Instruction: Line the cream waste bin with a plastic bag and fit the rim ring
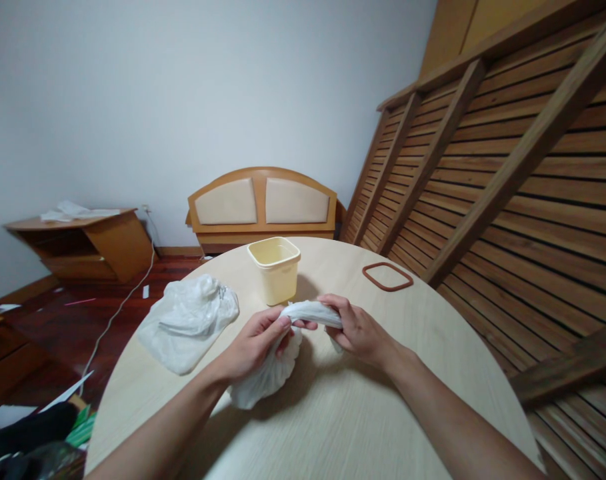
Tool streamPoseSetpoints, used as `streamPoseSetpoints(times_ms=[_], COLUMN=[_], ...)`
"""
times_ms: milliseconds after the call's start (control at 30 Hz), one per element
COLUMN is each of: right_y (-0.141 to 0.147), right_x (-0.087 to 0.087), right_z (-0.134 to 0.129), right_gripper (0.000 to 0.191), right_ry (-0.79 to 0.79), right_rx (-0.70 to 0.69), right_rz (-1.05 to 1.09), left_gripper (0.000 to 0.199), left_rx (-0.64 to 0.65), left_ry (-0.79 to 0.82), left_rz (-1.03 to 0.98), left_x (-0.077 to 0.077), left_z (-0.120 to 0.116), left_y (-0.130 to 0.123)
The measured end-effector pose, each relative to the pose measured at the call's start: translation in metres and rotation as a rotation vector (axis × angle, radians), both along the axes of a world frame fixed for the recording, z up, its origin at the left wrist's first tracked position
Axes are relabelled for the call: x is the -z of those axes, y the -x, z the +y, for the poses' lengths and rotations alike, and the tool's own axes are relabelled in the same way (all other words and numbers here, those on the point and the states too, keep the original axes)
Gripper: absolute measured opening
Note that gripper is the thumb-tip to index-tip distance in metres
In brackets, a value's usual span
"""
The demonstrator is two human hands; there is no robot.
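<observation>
Between both hands a white plastic bag (270, 377) is bunched above the table. My left hand (257, 343) pinches its gathered part with thumb and fingers, and the loose crumpled portion hangs below that hand. My right hand (355, 330) is closed around the other, twisted end. Just beyond the hands stands a pale yellow square bin (279, 280), upright with its open top showing. Left of it lies another crumpled white plastic bag (190, 320). A brown rounded-square ring (387, 276) rests flat on the right side of the table.
The round light-wood table (383, 413) fills the foreground. Tall wooden slats (483, 187) lean close along its right side. Behind are a headboard (260, 200) and a low cabinet (87, 247). A white cable (127, 293) runs over the floor at left, near scattered items.
</observation>
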State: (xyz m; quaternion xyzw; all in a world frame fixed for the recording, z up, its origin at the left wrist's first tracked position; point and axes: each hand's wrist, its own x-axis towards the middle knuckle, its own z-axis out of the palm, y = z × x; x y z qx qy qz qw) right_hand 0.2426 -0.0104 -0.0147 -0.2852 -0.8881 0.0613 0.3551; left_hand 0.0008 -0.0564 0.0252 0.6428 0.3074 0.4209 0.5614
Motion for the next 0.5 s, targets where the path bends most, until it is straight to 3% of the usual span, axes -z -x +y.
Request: streamPoseSetpoints(times_ms=[133,300,400,500], right_y=[0.003,0.008,0.013,0.018], right_x=[0.010,0.001,-0.005,-0.008], right_z=[0.002,0.000,-0.003,-0.006], right_gripper=[0.056,0.052,0.052,0.049], right_ry=[-0.031,0.021,0.019,-0.042], right_rx=[0.049,0.091,0.081,0.072], right_rz=[0.013,-0.103,-0.181,-0.239], left_gripper=[0.042,0.046,0.053,0.049], left_rx=[-0.083,-0.133,-0.127,-0.187], left_ry=[0.045,0.058,-0.008,-0.201], left_rz=[-0.142,-0.212,-0.137,0.094], left_x=[0.004,0.008,0.010,0.013], left_z=[0.002,0.006,0.007,0.005], left_y=[-0.001,0.001,0.001,0.000])
